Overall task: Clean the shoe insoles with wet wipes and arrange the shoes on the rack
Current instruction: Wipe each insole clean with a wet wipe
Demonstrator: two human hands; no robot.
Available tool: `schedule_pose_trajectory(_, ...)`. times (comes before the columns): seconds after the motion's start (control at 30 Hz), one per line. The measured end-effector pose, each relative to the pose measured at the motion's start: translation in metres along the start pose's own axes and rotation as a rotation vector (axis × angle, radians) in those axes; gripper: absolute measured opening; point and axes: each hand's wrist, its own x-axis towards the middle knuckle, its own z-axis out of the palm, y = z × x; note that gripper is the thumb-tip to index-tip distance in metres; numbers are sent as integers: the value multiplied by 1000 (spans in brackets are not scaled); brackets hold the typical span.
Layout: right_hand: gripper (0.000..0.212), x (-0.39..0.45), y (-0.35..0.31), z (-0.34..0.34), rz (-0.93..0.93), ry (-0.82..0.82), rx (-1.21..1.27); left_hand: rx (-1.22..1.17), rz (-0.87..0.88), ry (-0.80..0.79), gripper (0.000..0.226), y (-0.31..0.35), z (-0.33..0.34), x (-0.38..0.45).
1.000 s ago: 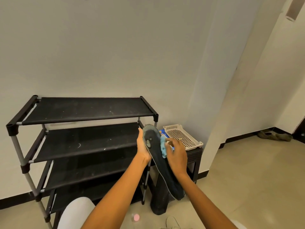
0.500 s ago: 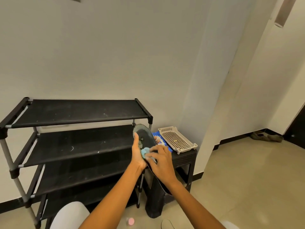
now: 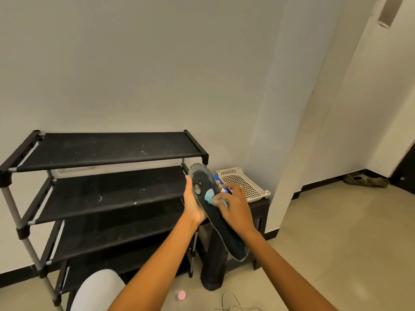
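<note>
A long dark insole (image 3: 215, 209) with worn grey patches near its toe stands tilted in front of me. My left hand (image 3: 192, 204) grips its left edge from behind. My right hand (image 3: 234, 206) pinches a crumpled light-blue wet wipe (image 3: 212, 197) and presses it on the insole's upper half. The black shoe rack (image 3: 107, 151) with several bare fabric shelves stands to the left against the wall. A blue wipes pack (image 3: 217, 178) peeks out behind the insole.
A beige perforated tray (image 3: 244, 182) sits on a dark side table (image 3: 260, 209) right of the rack. A dark shoe (image 3: 213, 265) leans on the floor below. A pink object (image 3: 181, 294) and white laces (image 3: 233, 303) lie near my knee (image 3: 96, 290). Shoes (image 3: 366, 181) lie far right.
The wipe has slid along the upper part of the insole as my right hand rubs. The camera view shifted slightly; my left hand keeps its hold.
</note>
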Motion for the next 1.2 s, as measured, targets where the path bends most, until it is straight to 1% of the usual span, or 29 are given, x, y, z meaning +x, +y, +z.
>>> schedule_pose_trajectory(0.03, 13, 3, 5, 0, 85, -3, 50, -16, -4, -10, 79, -2, 4, -1)
schedule_pose_trajectory(0.13, 13, 2, 4, 6, 184, 6, 129, 1, 11, 3, 82, -2, 6, 4)
schedule_pose_trajectory(0.27, 16, 7, -15, 15, 354, 169, 242, 55, -37, -67, 71, -15, 10, -6)
schedule_pose_trajectory(0.3, 17, 9, -16, 17, 373, 191, 206, 55, -44, -72, 69, -20, 12, -10)
schedule_pose_trajectory(0.33, 19, 8, -20, 19, 354, 182, 144, 36, -46, -73, 67, -23, 9, -10)
schedule_pose_trajectory(0.37, 20, 5, -22, 22, 294, 161, 82, 0, -43, -60, 67, -24, 7, -11)
schedule_pose_trajectory(0.4, 21, 0, -23, 26, 202, 125, 33, -36, -29, -33, 67, -22, 3, -10)
schedule_pose_trajectory(0.5, 21, -23, -25, 25, -62, 22, 57, -62, -45, -18, 71, -9, -6, -10)
schedule_pose_trajectory(0.57, 24, -25, -12, 23, -170, 3, -56, -58, -69, -2, 71, -6, -13, -9)
schedule_pose_trajectory(0.6, 26, -19, -7, 20, -162, 20, -131, -46, -57, 0, 68, -8, -12, -8)
schedule_pose_trajectory(0.67, 30, -2, -4, 16, -40, 45, -223, 14, -16, -20, 65, -16, -6, -12)
schedule_pose_trajectory(0.7, 28, 6, -8, 14, 18, 39, -232, 24, -9, -28, 63, -18, -2, -14)
schedule_pose_trajectory(0.73, 25, 10, -14, 14, 26, 29, -225, 14, -16, -29, 59, -20, 1, -15)
schedule_pose_trajectory(0.77, 24, 11, -20, 16, -10, 13, -200, 34, -14, -27, 58, -18, 1, -15)
schedule_pose_trajectory(0.83, 20, 2, -26, 22, -138, -37, -134, 79, 4, -35, 63, -11, -5, -12)
schedule_pose_trajectory(0.9, 21, -11, -22, 16, -265, -89, -98, 41, -17, -71, 69, -2, -9, -11)
schedule_pose_trajectory(0.97, 24, -6, -12, 2, -345, -143, -166, -10, -34, -28, 68, -1, -17, -5)
schedule_pose_trajectory(1.0, 24, 1, -9, -3, -338, -157, -210, 16, -19, 3, 68, -3, -19, -3)
schedule_pose_trajectory(1.03, 21, 8, -8, -7, -278, -159, -190, 40, -19, 7, 68, -7, -18, -4)
schedule_pose_trajectory(1.07, 18, 15, -9, -9, -160, -128, -80, 68, -19, 13, 68, -10, -16, -6)
schedule_pose_trajectory(1.13, 14, 29, -16, -8, 112, 34, 181, 120, 0, 35, 66, -14, -11, -8)
schedule_pose_trajectory(1.17, 16, 34, -19, -6, 217, 110, 259, 130, -5, 24, 65, -14, -8, -6)
schedule_pose_trajectory(1.2, 19, 37, -21, -1, 304, 137, 303, 140, 5, 24, 64, -13, -1, -7)
